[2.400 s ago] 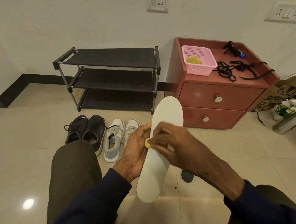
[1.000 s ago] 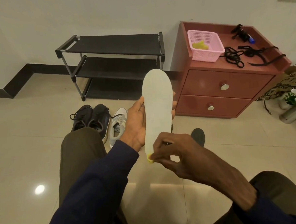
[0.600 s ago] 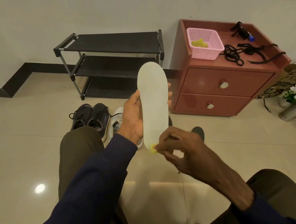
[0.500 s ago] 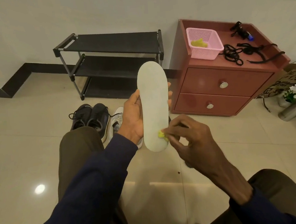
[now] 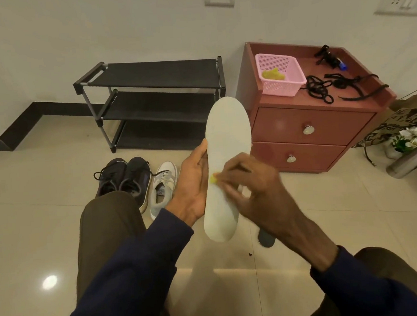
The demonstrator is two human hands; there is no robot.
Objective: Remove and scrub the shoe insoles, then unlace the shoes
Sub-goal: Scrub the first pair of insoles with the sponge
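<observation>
Scrubber (image 5: 213, 178) slid up insole (image 5: 227, 127), pinched in right hand (image 5: 256, 191); left hand (image 5: 194, 183) grips insole.

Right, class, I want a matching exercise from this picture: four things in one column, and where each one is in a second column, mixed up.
Things:
1 white insole
2 pink basket
3 dark shoes
4 yellow scrub pad

Places:
A on the floor in front of the shoe rack
B pinched by the right hand
C on top of the red cabinet
D held by the left hand

Pairs: 1-D, 2-C, 3-A, 4-B
</observation>
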